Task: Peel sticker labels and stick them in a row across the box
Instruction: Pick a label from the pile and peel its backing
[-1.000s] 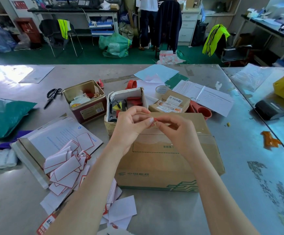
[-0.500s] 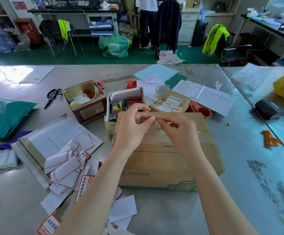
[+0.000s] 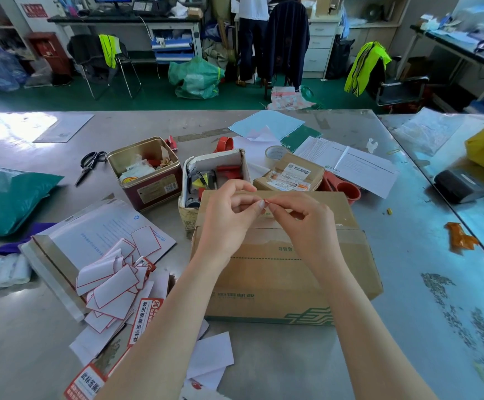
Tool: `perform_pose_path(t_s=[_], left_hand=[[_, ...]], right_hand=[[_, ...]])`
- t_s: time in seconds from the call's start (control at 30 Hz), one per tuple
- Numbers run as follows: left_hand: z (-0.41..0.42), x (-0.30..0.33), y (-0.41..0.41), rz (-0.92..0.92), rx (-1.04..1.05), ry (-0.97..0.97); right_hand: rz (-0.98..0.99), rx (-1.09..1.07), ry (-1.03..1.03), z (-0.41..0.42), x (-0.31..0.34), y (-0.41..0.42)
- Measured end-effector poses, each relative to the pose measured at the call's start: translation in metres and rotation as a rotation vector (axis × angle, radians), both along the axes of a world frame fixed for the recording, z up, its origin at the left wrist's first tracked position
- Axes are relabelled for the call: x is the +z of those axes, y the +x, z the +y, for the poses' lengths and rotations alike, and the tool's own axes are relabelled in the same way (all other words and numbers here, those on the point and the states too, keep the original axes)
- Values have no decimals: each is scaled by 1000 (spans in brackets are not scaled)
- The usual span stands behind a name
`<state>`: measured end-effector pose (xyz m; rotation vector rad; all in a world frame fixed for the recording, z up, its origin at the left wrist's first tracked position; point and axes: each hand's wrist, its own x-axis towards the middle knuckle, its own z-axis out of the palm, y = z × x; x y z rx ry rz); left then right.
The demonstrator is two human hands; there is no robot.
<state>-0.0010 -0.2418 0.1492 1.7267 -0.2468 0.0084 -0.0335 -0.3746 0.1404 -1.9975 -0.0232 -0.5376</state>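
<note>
A brown cardboard box (image 3: pixel 278 272) lies flat on the metal table in front of me. Above its far half, my left hand (image 3: pixel 229 215) and my right hand (image 3: pixel 301 223) meet fingertip to fingertip. Between them they pinch a small red-and-white sticker label (image 3: pixel 266 201), mostly hidden by the fingers. A heap of red-edged white backing papers (image 3: pixel 113 281) lies to the left of the box. Red-and-white label strips (image 3: pixel 144 320) lie near the table's front edge.
A red tin (image 3: pixel 148 174) and a small open carton of tools (image 3: pixel 214 174) stand behind the box, with a labelled parcel (image 3: pixel 289 176), tape roll (image 3: pixel 274 154) and red cups (image 3: pixel 347 192). Scissors (image 3: pixel 89 166) and a teal bag (image 3: pixel 7 197) lie left. Papers (image 3: pixel 350 166) lie at the back right.
Both hands have stayed together over the box, shifting slightly away from me. More of the red-and-white label strips shows under my left forearm.
</note>
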Motion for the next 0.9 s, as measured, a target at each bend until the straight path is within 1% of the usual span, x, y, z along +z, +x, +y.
perform_pose_path(t_s=[0.1,0.33,0.6,0.67,0.8,0.9], left_hand=[[0,0,0,6,7,-15],[-1,1,0,-31,-15,23],[-1,0,-1,-98,-56,51],[0,-1,1,-93,-65,51],[-2,3,-2,-54,-54,-6],[-3,4,-4,-52,-72,-14]], right_hand=[[22,9,26,0,3,-1],[103,-9,94,-1,6,-1],[231,-65,384,-3,7,-2],[246,-76,393,-4,8,-1],[265,14,377,-2,10,-2],[262,32,346,-2,11,-3]])
